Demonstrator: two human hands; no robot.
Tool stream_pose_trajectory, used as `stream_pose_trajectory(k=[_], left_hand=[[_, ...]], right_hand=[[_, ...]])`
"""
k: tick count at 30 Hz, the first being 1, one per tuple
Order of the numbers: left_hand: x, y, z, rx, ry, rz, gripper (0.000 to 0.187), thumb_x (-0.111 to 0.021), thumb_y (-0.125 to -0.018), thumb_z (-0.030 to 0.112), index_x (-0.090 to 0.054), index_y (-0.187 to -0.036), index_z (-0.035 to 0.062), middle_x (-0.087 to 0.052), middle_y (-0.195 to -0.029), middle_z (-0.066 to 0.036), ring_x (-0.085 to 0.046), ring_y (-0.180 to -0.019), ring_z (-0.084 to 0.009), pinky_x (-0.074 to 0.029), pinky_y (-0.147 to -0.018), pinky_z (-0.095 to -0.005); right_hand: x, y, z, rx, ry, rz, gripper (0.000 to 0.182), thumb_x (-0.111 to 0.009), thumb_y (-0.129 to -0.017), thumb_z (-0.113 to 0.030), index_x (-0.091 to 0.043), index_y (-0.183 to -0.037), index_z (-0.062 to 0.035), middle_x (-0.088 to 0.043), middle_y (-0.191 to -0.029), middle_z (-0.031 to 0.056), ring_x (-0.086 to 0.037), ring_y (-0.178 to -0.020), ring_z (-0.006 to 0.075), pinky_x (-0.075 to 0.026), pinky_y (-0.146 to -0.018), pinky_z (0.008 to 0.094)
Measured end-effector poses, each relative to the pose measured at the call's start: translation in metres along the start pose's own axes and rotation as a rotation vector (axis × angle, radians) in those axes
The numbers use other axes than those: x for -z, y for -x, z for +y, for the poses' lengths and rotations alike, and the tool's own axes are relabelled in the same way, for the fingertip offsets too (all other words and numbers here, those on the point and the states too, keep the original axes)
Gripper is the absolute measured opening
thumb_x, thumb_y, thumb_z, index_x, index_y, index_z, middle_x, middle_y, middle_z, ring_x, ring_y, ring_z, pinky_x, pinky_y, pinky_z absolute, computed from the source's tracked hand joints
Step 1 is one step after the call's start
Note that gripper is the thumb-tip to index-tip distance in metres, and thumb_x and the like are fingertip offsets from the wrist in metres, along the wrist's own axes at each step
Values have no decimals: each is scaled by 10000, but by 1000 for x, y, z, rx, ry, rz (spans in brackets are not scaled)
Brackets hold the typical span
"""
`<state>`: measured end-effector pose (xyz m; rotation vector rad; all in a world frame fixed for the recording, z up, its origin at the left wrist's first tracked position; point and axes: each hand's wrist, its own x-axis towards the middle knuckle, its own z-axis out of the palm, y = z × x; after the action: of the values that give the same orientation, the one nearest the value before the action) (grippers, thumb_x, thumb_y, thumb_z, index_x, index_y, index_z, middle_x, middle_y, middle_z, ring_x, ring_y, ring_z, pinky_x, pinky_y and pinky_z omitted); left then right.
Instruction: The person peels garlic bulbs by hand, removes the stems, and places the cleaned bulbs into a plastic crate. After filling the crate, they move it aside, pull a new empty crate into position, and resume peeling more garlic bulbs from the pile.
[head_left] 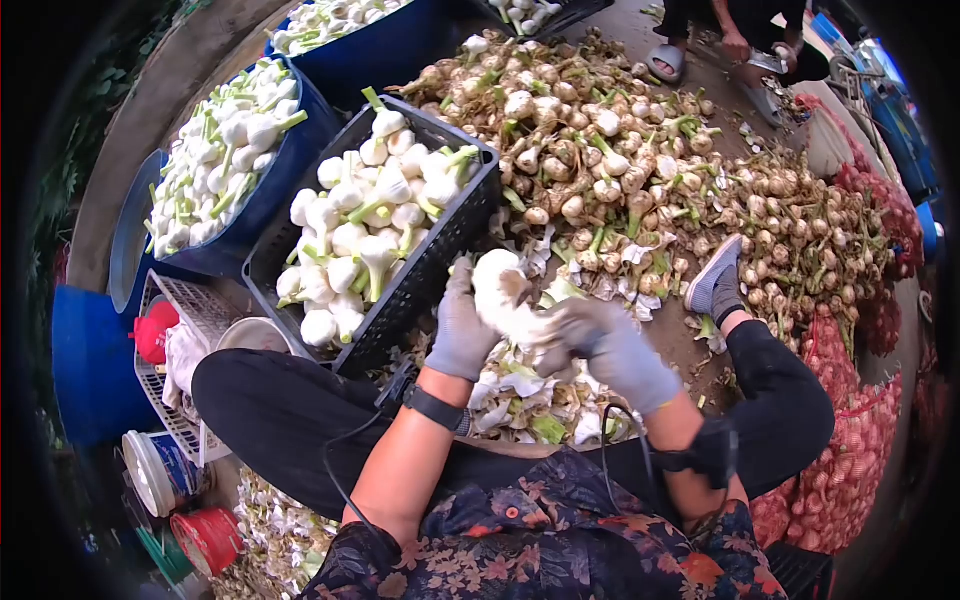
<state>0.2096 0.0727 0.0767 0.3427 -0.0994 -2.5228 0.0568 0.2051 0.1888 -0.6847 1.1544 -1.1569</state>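
My left hand [463, 328], in a grey glove, is closed around a large white garlic bulb [497, 283] in front of my lap. My gloved right hand [612, 350] is smeared by motion; its fingers are curled on the pale stem end and loose skin of the same bulb. Just left of my left hand stands a black plastic crate [420, 255] holding cleaned white garlic bulbs [375, 215] with trimmed green stems. Beyond my hands lies a wide heap of unpeeled, soil-stained garlic [600, 150]. Peeled garlic skins [515, 390] lie beneath my hands.
Blue tubs [310, 120] of cleaned garlic stand behind the crate. Red mesh sacks [840, 450] line the right side. At left are a white plastic basket [190, 430], a white bucket [150, 480] and a red bucket [207, 540]. Another person's hand [736, 47] shows at the top right.
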Motion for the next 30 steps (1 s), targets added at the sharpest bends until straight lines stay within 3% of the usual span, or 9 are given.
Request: stream_pose_trajectory(k=[1, 3, 6, 8, 12, 15, 17, 20, 30], left_hand=[[6, -2, -5, -8, 88, -140, 429, -382, -1034, 333, -467, -1307, 14, -557, -1287, -181, -545, -1195, -270, -408, -1063, -434], [-1, -4, -5, -44, -26, 244, 440, -412, -1024, 338, -463, -1300, -1, -556, -1283, -160, -537, -1194, -315, -412, -1065, -454], [11, -9, 1, -129, -119, 121, 396, -458, -1013, 294, -478, -1276, -2, -566, -1261, -166, -545, -1184, -302, -434, -1045, -453], [-10, -17, 14, -281, -156, 151, 375, -474, -1007, 291, -495, -1239, -4, -576, -1223, -161, -570, -1132, -293, -480, -983, -448], [-53, -3, 46, -486, -57, 220, 348, -497, -994, 258, -503, -1216, -10, -586, -1156, -139, -584, -1084, -244, -530, -902, -403], [-41, -4, 0, -244, -1176, 106, 282, -585, -909, 102, -541, -1157, -23, -600, -1085, -111, -624, -846, -182, -557, -713, -312], [-46, -2, -36, 246, -835, 236, 238, -650, -910, 189, -591, -1090, 44, -641, -1017, -59, -665, -760, -160, -545, -652, -264], [-38, -8, -49, 170, -821, 218, 315, -666, -902, 194, -577, -1145, 14, -663, -915, -50, -668, -757, -156, -547, -661, -268], [-24, -21, -46, 197, -860, 191, 464, -679, -893, 239, -542, -1255, -18, -673, -1046, -112, -677, -898, -184, -564, -735, -291]], right_hand=[[-4, 11, -22, 20, -162, 86, 173, -517, -896, -64, -575, -1056, -35, -650, -781, 158, -660, -662, 273, -537, -578, 345], [9, 16, -39, 327, -234, 74, 206, -489, -967, -117, -574, -1123, -14, -650, -782, 132, -653, -656, 208, -527, -572, 287], [22, -8, -26, 129, 901, 412, 283, -508, -846, 9, -638, -1094, -31, -663, -770, 75, -641, -664, 170, -527, -613, 309], [31, -29, 29, 71, 1313, 206, 405, -567, -762, -26, -650, -1150, -109, -688, -898, 168, -672, -838, 328, -528, -736, 407], [31, -35, 75, -137, 1042, -3, 507, -622, -851, -189, -513, -1343, -134, -657, -1087, 210, -644, -988, 316, -501, -856, 389], [59, -64, 80, 147, 641, 276, 529, -600, -937, -298, -466, -1368, -23, -674, -1113, 141, -646, -989, 213, -496, -859, 312], [58, -64, 62, 275, 323, 265, 555, -611, -927, -325, -478, -1345, 15, -655, -1147, 119, -644, -966, 213, -507, -812, 325], [65, -50, 49, -94, -116, -87, 552, -583, -934, -439, -529, -1323, -51, -588, -923, -22, -519, -761, 56, -496, -709, 231], [78, -64, 111, -219, -699, -184, 548, -591, -906, -497, -510, -1317, -144, -647, -971, -12, -624, -941, 127, -507, -896, 377]])
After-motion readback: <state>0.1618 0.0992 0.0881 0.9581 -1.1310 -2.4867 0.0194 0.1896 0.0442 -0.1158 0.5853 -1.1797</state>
